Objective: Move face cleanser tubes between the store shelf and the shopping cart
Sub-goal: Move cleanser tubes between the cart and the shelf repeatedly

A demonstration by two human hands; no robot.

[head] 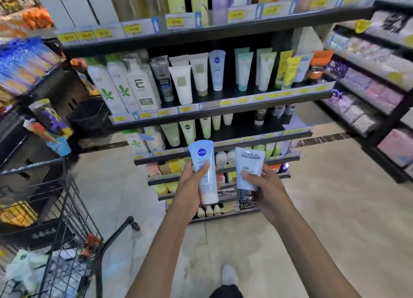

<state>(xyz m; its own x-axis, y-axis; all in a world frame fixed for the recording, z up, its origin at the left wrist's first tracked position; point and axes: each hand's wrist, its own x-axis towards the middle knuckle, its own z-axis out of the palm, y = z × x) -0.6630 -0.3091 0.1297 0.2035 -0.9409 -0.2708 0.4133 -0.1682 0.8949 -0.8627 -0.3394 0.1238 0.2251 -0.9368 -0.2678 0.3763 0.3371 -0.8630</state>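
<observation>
My left hand (190, 186) grips a light-blue Nivea tube (204, 163), held upright with its white cap down. My right hand (266, 186) grips a pale-blue L'Oreal Men Expert tube (249, 163) with a dark cap at the bottom. Both tubes are held side by side in front of the lower shelves, a little apart. The store shelf (223, 106) ahead carries rows of standing cleanser tubes, among them another Nivea tube (217, 71). The wire shopping cart (67, 208) stands at the lower left, to the left of my left arm.
The cart's black handle (116, 233) juts toward my left arm; bags and packets lie inside the cart. A black basket (89, 116) sits left of the shelf. Another shelving unit (380, 85) runs along the right. Tiled floor lies between them, and my shoe (230, 275) shows below.
</observation>
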